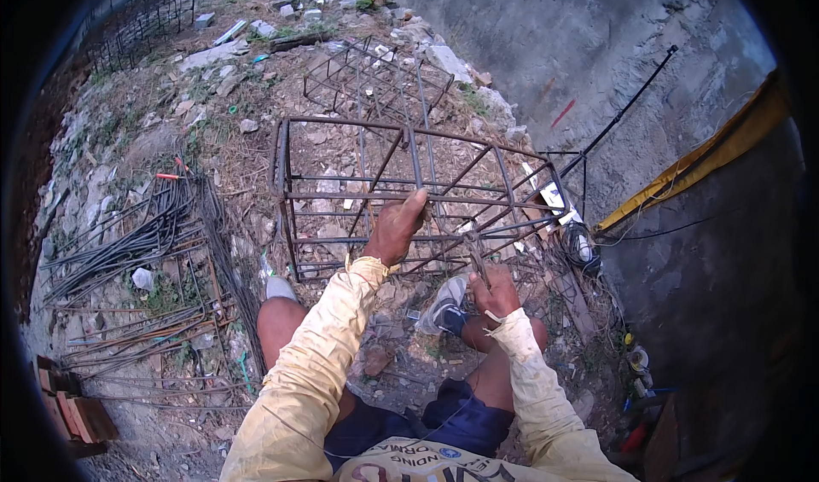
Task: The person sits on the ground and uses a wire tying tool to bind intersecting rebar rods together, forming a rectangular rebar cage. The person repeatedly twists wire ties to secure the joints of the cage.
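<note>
A rebar cage [409,153] of rusty bars stands in front of my knees, with rectangular ties and slanting bars. My left hand [397,230] is closed at its near upper bar, the thumb pressed along the steel where bars cross. Lower and to the right, my right hand [495,292] is wrapped round the handles of a pair of pincers [476,250]. The pincers' head points up at the cage's near side. Whether their jaws grip a tie wire is too small to tell.
Another rebar cage [444,90] lies beyond. Bent bars [158,226] are heaped at left, above red bricks [90,420]. A grey wall [546,38] runs along the right, near a yellow cloth [699,162] and a leaning black bar [631,102]. Rubble covers the ground.
</note>
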